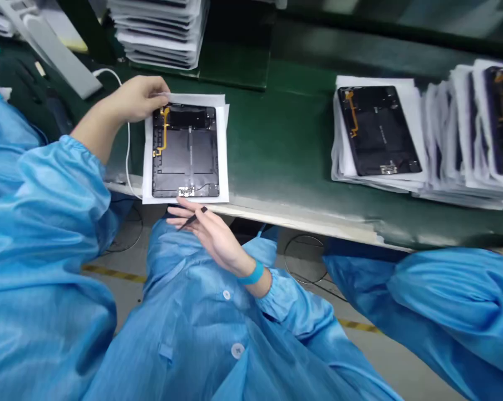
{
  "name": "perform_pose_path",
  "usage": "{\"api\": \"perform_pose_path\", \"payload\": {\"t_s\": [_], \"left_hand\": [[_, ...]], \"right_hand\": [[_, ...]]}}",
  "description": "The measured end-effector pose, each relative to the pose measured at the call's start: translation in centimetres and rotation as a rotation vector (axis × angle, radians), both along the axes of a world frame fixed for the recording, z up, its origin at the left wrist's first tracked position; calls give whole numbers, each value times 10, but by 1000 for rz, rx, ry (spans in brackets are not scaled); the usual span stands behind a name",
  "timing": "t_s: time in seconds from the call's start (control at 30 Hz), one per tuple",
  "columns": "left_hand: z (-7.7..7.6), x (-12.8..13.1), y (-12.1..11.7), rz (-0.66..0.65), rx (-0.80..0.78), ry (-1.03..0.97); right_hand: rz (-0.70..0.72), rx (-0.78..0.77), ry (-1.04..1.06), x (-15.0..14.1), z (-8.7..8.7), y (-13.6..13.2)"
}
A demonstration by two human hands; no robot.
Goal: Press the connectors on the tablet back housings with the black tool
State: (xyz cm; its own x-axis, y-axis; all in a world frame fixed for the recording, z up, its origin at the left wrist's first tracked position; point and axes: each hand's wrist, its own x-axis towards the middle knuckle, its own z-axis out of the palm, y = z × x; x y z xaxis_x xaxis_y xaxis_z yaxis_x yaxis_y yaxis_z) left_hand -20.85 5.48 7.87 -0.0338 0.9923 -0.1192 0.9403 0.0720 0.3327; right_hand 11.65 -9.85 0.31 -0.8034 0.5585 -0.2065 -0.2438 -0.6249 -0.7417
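An opened tablet housing [180, 159], dark inside with an orange flex cable, lies on white sheets [222, 167] at the bench's front edge. My left hand [141, 99] is closed at its upper left corner, thumb on the corner and fingers curled above it. Palm up, just below the housing's lower edge, is my right hand [213, 236]. A thin black tool [193, 218] lies across its fingers, gripped by the thumb side; its exact kind is unclear. One fingertip of this hand reaches the housing's lower edge, near a small silver board.
Another open tablet housing [379, 131] rests on stacked white sheets to the right, beside more stacked sheets [447, 133]. A tall paper stack [159, 33] stands at the back. A white cable [128, 145] runs left of the housing. Blue-sleeved co-workers sit on both sides.
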Motion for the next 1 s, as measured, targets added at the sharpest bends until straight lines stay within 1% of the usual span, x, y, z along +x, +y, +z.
{"api": "perform_pose_path", "payload": {"t_s": [0.07, 0.13, 0.2, 0.23, 0.27, 0.3, 0.33, 0.4, 0.47, 0.53, 0.6, 0.67, 0.73, 0.9, 1.0], "left_hand": [[-11, 4, -6, 29, 12, 2], [-13, 18, -17, 58, 71, 41], [-9, 39, -34, 74, 173, 86], [-6, 51, -43, 59, 213, 86], [-2, 62, -53, 13, 219, 54], [1, 73, -61, -74, 156, -1], [4, 83, -68, -174, 57, -61], [6, 97, -73, -363, -166, -122], [4, 105, -67, -466, -303, -91], [-1, 108, -56, -509, -355, -40], [-5, 109, -45, -534, -399, -30], [-5, 113, -37, -558, -433, -29], [0, 121, -32, -571, -452, 14], [21, 150, -27, -510, -550, 302], [26, 159, -25, -495, -588, 375]], "right_hand": [[55, 91, -50, 19, 6, 7], [20, 287, -147, 45, 12, 21], [-97, 573, -313, 68, 15, 40], [-165, 735, -401, 76, 16, 50], [-226, 896, -477, 81, 16, 59], [-269, 1041, -529, 83, 14, 68], [-291, 1162, -564, 84, 11, 75], [-279, 1315, -584, 79, 4, 85], [-230, 1373, -573, 73, -4, 88], [-192, 1392, -552, 69, -10, 88], [-176, 1394, -530, 68, -13, 86], [-167, 1379, -518, 70, -14, 86], [-161, 1354, -505, 72, -15, 86], [-158, 1297, -494, 72, -16, 87], [-149, 1292, -492, 72, -17, 86]]}}
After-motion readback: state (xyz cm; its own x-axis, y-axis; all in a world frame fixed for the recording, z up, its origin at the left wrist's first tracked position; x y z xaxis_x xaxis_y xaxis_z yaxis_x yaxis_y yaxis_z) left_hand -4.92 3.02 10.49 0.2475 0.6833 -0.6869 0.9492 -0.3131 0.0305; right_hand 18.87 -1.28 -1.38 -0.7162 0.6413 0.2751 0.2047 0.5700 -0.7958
